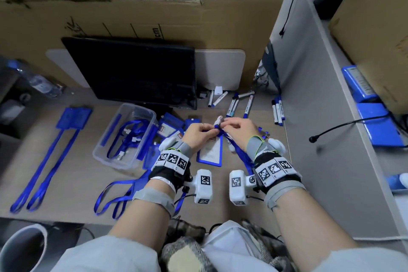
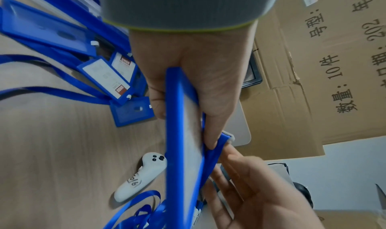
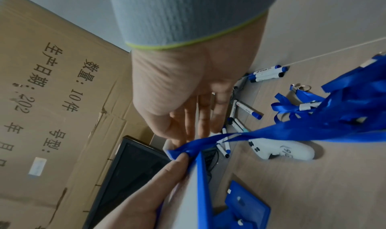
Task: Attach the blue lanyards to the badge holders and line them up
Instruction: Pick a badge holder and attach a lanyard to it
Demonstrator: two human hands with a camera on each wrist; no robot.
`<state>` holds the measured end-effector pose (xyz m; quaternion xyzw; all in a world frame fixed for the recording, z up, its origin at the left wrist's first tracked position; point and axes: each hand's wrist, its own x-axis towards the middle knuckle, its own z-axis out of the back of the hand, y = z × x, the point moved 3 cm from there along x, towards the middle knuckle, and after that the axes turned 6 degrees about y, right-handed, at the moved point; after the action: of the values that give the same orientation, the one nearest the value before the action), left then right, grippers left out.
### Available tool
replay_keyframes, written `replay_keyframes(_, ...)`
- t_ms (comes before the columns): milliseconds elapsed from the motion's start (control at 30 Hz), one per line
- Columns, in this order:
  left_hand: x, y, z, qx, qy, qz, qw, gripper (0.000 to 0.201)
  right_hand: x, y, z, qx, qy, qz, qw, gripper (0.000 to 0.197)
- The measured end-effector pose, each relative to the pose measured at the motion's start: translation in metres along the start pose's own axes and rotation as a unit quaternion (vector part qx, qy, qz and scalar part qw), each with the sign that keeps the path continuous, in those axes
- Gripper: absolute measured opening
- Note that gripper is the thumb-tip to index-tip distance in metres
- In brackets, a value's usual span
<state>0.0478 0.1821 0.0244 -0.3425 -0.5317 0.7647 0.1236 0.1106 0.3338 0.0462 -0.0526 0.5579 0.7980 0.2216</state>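
Note:
My left hand [image 1: 199, 132] grips the top of a blue badge holder [image 1: 210, 150] with a white card, held above the desk; the holder [image 2: 183, 133] shows edge-on in the left wrist view. My right hand [image 1: 237, 127] pinches the end of a blue lanyard [image 1: 240, 152] at the holder's top, where the lanyard's white clip [image 1: 219, 119] sticks up. The lanyard [image 3: 271, 135] trails off to the right over my right wrist. Two holders with lanyards attached [image 1: 72, 117] lie side by side at the left of the desk. More loose holders [image 1: 170, 127] are piled behind my left hand.
A clear plastic bin [image 1: 125, 137] holds several lanyards. Another lanyard [image 1: 119, 192] lies under my left forearm. A white controller [image 2: 142, 178] rests on the desk, with several markers [image 1: 240, 104] beyond, a black monitor [image 1: 136, 70], cardboard boxes [image 1: 141, 11] and a grey partition [image 1: 309, 95] on the right.

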Motion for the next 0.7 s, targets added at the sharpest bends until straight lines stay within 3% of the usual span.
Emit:
replay_keyframes(100,-0.003,-0.007,0.006,0.024,0.014,-0.016,0.999,0.012,0.005,0.005,-0.004,-0.016,-0.001,-0.047,0.999,0.03)
replay_keyframes(200,-0.006,-0.012,0.011,0.069,0.023,-0.026,0.997,0.012,0.008,0.009,-0.014,-0.007,0.047,-0.021,0.999,0.042)
replay_keyframes(333,-0.013,-0.016,0.018,0.062,0.026,-0.027,0.997,0.011,0.015,0.018,-0.022,0.005,0.05,0.027,0.998,0.021)
replay_keyframes(533,-0.023,-0.008,0.04,-0.03,-0.067,0.017,0.997,0.028,0.023,0.032,-0.033,0.096,0.04,0.027,0.994,0.026)
replay_keyframes(700,-0.036,-0.008,0.057,-0.083,-0.082,-0.013,0.993,0.016,0.028,0.027,-0.048,0.021,0.052,0.038,0.998,0.021)
